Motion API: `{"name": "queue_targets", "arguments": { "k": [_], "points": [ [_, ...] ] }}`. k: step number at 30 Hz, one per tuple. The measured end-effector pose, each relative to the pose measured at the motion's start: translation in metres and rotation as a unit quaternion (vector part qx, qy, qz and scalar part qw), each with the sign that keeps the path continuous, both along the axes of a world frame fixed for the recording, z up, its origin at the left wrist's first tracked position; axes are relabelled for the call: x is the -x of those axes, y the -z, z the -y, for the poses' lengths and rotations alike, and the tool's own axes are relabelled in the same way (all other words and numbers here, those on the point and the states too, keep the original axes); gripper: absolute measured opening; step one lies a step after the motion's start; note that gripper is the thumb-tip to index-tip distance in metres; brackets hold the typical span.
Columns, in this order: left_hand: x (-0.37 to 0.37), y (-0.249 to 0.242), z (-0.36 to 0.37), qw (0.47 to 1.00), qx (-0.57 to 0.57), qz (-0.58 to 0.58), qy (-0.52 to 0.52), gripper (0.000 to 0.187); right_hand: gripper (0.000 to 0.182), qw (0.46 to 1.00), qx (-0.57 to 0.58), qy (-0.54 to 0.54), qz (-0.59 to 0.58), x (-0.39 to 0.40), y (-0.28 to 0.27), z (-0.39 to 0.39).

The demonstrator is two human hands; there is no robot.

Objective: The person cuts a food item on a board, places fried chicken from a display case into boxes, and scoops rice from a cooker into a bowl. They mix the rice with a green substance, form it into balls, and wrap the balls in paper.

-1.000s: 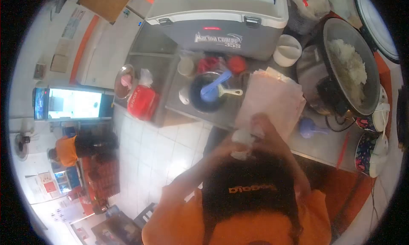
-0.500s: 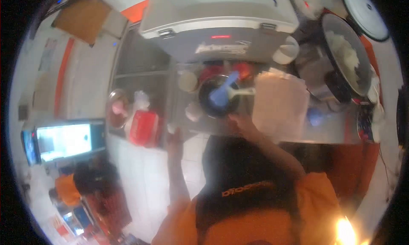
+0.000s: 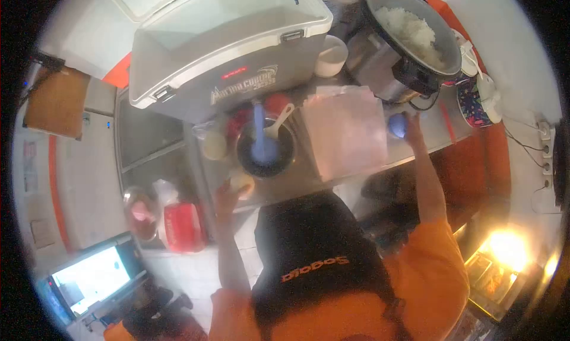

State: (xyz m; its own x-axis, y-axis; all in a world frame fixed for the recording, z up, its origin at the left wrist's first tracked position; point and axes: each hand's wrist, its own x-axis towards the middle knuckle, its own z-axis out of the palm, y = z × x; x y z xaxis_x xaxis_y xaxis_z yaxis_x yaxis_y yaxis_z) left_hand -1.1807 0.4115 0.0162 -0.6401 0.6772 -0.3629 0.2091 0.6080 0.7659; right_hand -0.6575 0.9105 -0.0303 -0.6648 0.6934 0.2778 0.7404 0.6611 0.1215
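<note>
My right hand is closed around the side of a small round blue object, perhaps a cup, on the counter's right part. At the counter's front edge my left hand has its fingers closed at the edge of a small pale round thing; blur hides its kind. A dark bowl stands just beyond it, holding a blue rice paddle and a cream-handled utensil. Between bowl and right hand lies a stack of pinkish paper sheets.
A large grey-and-white cooler box stands open at the back. Right of it are a white container and a big pot of rice. A red-and-white pack lies at left, near a lit screen.
My right hand has moved from beside the bowl, past the paper stack, to the blue object. My left hand has come to the pale round thing. The view has turned and shifted right.
</note>
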Motion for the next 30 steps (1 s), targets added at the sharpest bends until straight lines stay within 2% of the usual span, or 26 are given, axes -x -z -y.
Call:
{"name": "queue_targets", "arguments": {
  "k": [3, 4, 7, 10, 12, 13, 14, 15, 17, 19, 20, 22, 23, 24, 27, 28, 30],
  "points": [
    [-0.003, -0.012, -0.008, 0.987, -0.080, 0.128, -0.059, 0.051, 0.038, 0.990, 0.136, 0.010, -0.037, -0.025, 0.002, -0.022],
    [-0.002, -0.009, -0.008, 0.988, -0.074, 0.115, -0.065, 0.051, 0.029, 0.988, 0.108, -0.013, -0.108, -0.035, 0.012, -0.024],
    [-0.003, 0.014, -0.001, 0.993, -0.063, 0.066, -0.079, 0.048, 0.019, 0.974, 0.177, 0.112, -0.090, -0.029, -0.009, 0.005],
    [-0.013, 0.005, 0.005, 0.989, -0.089, 0.041, -0.112, 0.046, 0.025, 0.953, 0.130, 0.232, -0.144, -0.015, -0.052, 0.038],
    [-0.030, -0.032, -0.007, 0.971, -0.143, 0.107, -0.159, 0.045, 0.031, 0.953, 0.108, 0.174, -0.224, 0.016, -0.090, 0.069],
    [-0.022, -0.014, 0.005, 0.976, -0.128, 0.066, -0.163, 0.045, 0.034, 0.949, 0.095, 0.150, -0.262, 0.031, -0.099, 0.087],
    [-0.008, 0.025, 0.031, 0.980, -0.114, 0.025, -0.162, 0.045, 0.037, 0.933, 0.159, 0.109, -0.303, 0.046, -0.090, 0.097],
    [-0.001, 0.037, 0.042, 0.977, -0.123, 0.031, -0.174, 0.045, 0.039, 0.910, 0.220, 0.069, -0.344, 0.065, -0.079, 0.104],
    [0.004, 0.023, 0.046, 0.957, -0.164, 0.115, -0.211, 0.046, 0.044, 0.959, 0.185, 0.068, -0.203, 0.116, -0.079, 0.124],
    [0.005, 0.004, 0.056, 0.905, -0.228, 0.259, -0.250, 0.046, 0.046, 0.993, 0.100, 0.054, -0.042, 0.129, 0.015, 0.114],
    [0.007, -0.003, 0.061, 0.863, -0.258, 0.337, -0.273, 0.046, 0.046, 0.984, 0.092, 0.085, -0.123, 0.143, -0.012, 0.137],
    [0.006, -0.028, 0.060, 0.824, -0.265, 0.418, -0.278, 0.047, 0.040, 0.953, 0.104, 0.135, -0.250, 0.191, -0.097, 0.192],
    [0.007, -0.035, 0.067, 0.817, -0.246, 0.441, -0.278, 0.047, 0.034, 0.936, 0.124, 0.156, -0.292, 0.208, -0.118, 0.212],
    [0.009, -0.040, 0.072, 0.809, -0.227, 0.465, -0.279, 0.046, 0.033, 0.919, 0.191, 0.132, -0.318, 0.218, -0.119, 0.239],
    [0.065, 0.022, 0.094, 0.862, -0.142, 0.441, -0.205, 0.049, 0.034, 0.851, 0.430, 0.016, -0.301, 0.272, -0.099, 0.341],
    [0.071, 0.027, 0.081, 0.884, -0.115, 0.423, -0.163, 0.049, 0.035, 0.815, 0.501, -0.004, -0.291, 0.292, -0.099, 0.366],
    [0.042, 0.002, 0.028, 0.911, -0.065, 0.403, -0.060, 0.050, 0.040, 0.743, 0.597, -0.010, -0.302, 0.320, -0.105, 0.400]
  ]
}}
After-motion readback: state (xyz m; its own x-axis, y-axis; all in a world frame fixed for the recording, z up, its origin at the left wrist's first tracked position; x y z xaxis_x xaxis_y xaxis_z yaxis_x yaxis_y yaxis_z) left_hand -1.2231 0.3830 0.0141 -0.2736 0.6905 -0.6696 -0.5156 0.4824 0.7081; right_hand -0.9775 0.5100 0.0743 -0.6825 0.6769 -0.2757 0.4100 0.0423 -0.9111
